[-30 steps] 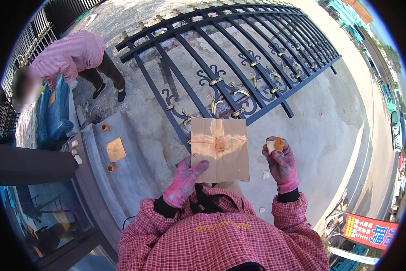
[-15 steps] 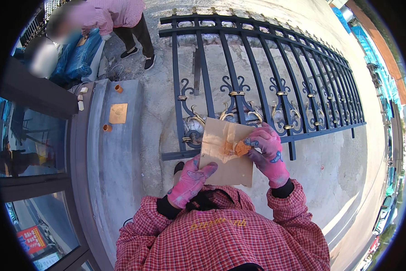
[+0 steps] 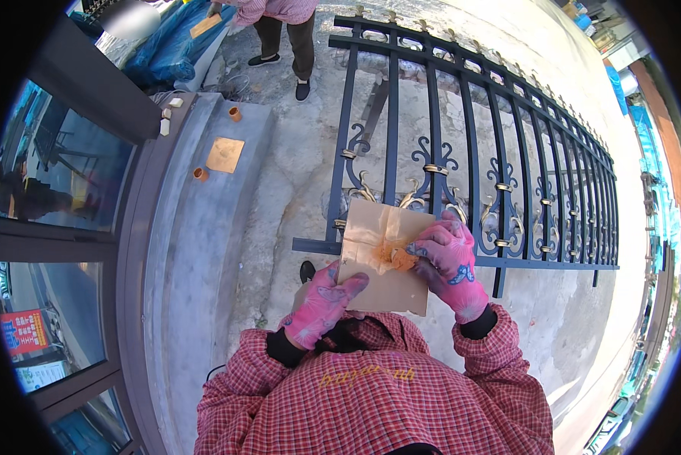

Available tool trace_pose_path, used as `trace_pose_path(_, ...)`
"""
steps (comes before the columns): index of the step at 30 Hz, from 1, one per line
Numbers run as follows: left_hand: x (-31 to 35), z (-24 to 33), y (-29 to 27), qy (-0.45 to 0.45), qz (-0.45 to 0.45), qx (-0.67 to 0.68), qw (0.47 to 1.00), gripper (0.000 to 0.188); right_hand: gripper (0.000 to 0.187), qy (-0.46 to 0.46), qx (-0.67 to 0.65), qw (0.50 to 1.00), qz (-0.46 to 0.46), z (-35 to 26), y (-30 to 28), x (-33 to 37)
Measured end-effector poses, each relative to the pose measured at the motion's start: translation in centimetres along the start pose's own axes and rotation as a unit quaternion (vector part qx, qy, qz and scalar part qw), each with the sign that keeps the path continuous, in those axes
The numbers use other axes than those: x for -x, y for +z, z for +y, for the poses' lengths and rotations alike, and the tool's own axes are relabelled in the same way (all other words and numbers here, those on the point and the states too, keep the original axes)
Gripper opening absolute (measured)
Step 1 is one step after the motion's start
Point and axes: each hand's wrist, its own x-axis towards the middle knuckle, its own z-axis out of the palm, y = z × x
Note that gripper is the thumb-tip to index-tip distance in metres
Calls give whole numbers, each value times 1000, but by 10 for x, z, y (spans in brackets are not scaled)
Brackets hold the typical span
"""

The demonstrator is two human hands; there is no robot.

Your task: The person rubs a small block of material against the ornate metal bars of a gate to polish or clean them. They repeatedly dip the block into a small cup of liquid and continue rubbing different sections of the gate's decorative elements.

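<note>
My left hand (image 3: 323, 305), in a pink patterned glove, grips the lower left edge of a brown cardboard piece (image 3: 367, 227), thumb on its face. The cardboard is creased and carries an orange-gold smear near its middle. Pinched in the gloved fingers of my right hand (image 3: 452, 265) is a crumpled orange-gold wad (image 3: 402, 259), a sponge or cloth, which touches the smear. Just beyond the cardboard, a dark metal railing (image 3: 433, 98) lies over the concrete, its scrolls and collars partly gold.
On the grey step (image 3: 196, 250) at left are two small orange-brown cups (image 3: 234, 114) (image 3: 201, 174) and a gold-stained card (image 3: 225, 155). A glazed door frame (image 3: 120, 250) borders the step. At the far left another person (image 3: 287, 34) holds a tan piece (image 3: 205, 25) over blue sheeting (image 3: 162, 57).
The whole view has swung, shifting railing and step rightward. My right hand has lowered the wad slightly against the cardboard. The other person's tan piece now shows in their hand.
</note>
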Motion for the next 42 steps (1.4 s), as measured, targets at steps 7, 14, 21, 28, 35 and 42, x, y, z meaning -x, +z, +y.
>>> trace_pose_path(7,-2,10,-29,-38,8,8,999,28,31,-8,-8,999,-35,-12,28,-22)
trace_pose_path(14,-10,-1,-38,-4,71,13,997,27,30,-17,-35,999,-20,10,44,-43)
trace_pose_path(21,0,-24,-54,41,200,102,974,31,23,161,-284,943,70,94,78,-70)
trace_pose_path(28,6,-12,-79,35,350,102,931,32,18,299,-376,871,106,149,176,-106)
trace_pose_path(35,-14,8,-119,10,364,95,927,31,25,197,-154,963,104,164,220,-134)
trace_pose_path(42,-32,15,-133,-16,339,89,936,31,22,201,-85,970,108,177,212,-132)
